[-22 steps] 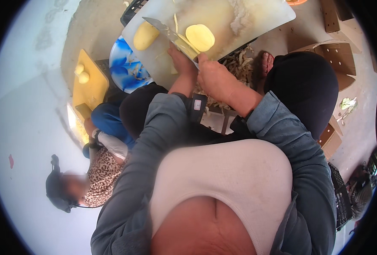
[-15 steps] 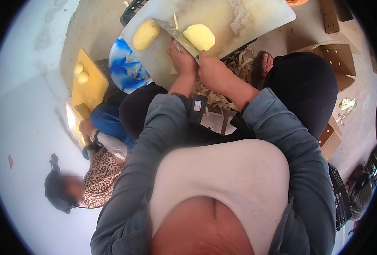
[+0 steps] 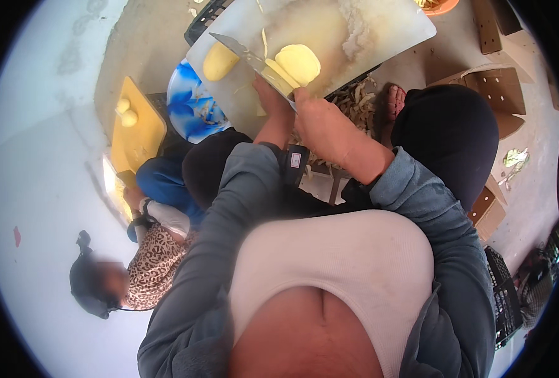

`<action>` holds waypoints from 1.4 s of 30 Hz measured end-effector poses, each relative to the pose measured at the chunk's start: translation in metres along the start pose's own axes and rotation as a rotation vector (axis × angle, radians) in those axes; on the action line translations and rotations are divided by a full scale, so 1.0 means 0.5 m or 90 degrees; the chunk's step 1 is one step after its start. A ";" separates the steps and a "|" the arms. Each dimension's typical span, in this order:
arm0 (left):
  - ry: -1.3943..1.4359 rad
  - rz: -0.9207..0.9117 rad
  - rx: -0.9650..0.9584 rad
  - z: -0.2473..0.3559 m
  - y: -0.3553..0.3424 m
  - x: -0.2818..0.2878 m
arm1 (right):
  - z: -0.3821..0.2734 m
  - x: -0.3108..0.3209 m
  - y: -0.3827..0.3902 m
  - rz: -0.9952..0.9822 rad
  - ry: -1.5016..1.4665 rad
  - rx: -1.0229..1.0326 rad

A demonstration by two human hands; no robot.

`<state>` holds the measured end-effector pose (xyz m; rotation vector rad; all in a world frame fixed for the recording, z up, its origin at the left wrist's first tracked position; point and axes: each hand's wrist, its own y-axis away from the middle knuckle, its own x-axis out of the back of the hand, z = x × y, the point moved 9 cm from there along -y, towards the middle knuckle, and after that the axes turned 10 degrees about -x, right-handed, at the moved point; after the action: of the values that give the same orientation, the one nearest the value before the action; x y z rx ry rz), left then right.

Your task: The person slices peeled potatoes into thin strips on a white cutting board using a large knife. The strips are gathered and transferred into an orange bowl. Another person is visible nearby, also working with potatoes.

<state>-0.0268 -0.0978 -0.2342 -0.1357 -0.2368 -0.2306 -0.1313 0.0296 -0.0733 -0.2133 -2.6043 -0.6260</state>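
My right hand is closed round the handle of a kitchen knife, whose blade slants up to the left over a white cutting board. Right beside the blade lies a pale yellow peeled potato, with cut slices leaning between it and the knife. My left hand is low at the blade's near side; its fingertips are partly hidden, and I cannot see whether they grip anything. Another peeled potato rests left of the knife. A thin potato strip lies beyond the blade.
Below the board's left edge stands a blue and white basin. Peelings are heaped under the board. To the left, another person sits by a yellow board with peeled potatoes. Cardboard boxes and an orange bowl are on the right.
Slices now show beside the blade, next to the right-hand potato. The knife tip has shifted left, covering part of the left potato. My left hand has moved slightly toward me.
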 end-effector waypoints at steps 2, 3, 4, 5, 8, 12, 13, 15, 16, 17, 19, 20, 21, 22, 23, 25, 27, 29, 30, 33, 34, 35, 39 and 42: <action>0.132 0.015 0.042 -0.040 -0.010 -0.007 | 0.002 -0.002 0.006 -0.012 0.001 -0.003; 0.155 0.014 0.055 -0.046 -0.013 -0.008 | 0.003 -0.003 0.006 -0.011 -0.004 -0.002; 0.188 0.028 0.086 -0.056 -0.008 -0.006 | 0.004 -0.006 0.007 -0.010 -0.008 0.000; 0.224 0.038 0.119 -0.050 -0.004 -0.016 | 0.011 -0.004 0.004 -0.006 -0.012 -0.004; 0.285 0.059 0.165 0.038 0.008 -0.045 | 0.018 0.009 0.012 0.023 -0.010 0.010; 0.139 0.003 0.023 -0.010 -0.018 -0.019 | 0.006 0.007 0.013 -0.001 -0.015 0.007; 0.138 -0.003 0.026 -0.016 -0.018 -0.018 | 0.005 0.008 0.013 -0.002 -0.018 0.003; 0.172 -0.008 0.057 -0.019 -0.015 -0.025 | 0.010 0.009 0.013 -0.003 -0.019 -0.004; 0.203 -0.014 0.078 -0.021 -0.016 -0.029 | 0.012 0.009 0.012 -0.004 -0.016 -0.005; 0.232 -0.016 0.098 -0.024 -0.017 -0.030 | 0.011 0.009 0.011 -0.006 -0.013 -0.005; 0.284 -0.016 0.126 -0.028 -0.021 -0.029 | 0.005 0.010 0.011 -0.007 -0.013 0.000; 0.312 -0.009 0.142 -0.024 -0.017 -0.033 | 0.005 0.010 0.011 -0.006 -0.013 0.000; 0.338 0.010 0.161 0.007 -0.003 -0.047 | 0.013 0.013 0.010 -0.004 -0.016 -0.004; 0.365 0.029 0.180 0.034 0.006 -0.060 | 0.021 0.015 0.008 -0.001 -0.018 -0.009; 0.329 0.032 0.170 0.032 0.004 -0.050 | 0.016 0.012 0.008 -0.005 -0.019 -0.005; 0.257 0.038 0.151 0.029 -0.001 -0.031 | 0.010 0.009 0.011 -0.012 -0.017 -0.003; 0.286 0.060 0.183 0.026 0.004 -0.036 | 0.012 0.007 0.012 -0.012 -0.014 -0.003; 0.331 0.082 0.207 0.013 0.008 -0.038 | 0.012 0.006 0.015 -0.011 -0.014 0.001; 0.363 0.094 0.215 0.002 0.007 -0.038 | 0.011 0.005 0.016 -0.013 -0.011 0.002; 0.403 0.100 0.220 -0.031 -0.002 -0.032 | 0.007 0.002 0.017 -0.019 -0.008 0.001; 0.407 0.097 0.219 -0.042 -0.004 -0.029 | 0.005 0.001 0.017 -0.023 -0.007 0.000; 0.409 0.099 0.227 -0.040 0.001 -0.034 | 0.009 0.001 0.016 -0.023 -0.006 -0.004; 0.421 0.114 0.248 -0.046 0.009 -0.037 | 0.016 -0.005 0.014 -0.030 0.011 -0.027; 0.392 0.106 0.216 -0.062 0.003 -0.022 | 0.012 -0.014 0.013 -0.042 0.022 -0.035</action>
<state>-0.0305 -0.0991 -0.2668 0.2525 0.3477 -0.0565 -0.1258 0.0378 -0.0788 -0.1331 -2.5712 -0.7183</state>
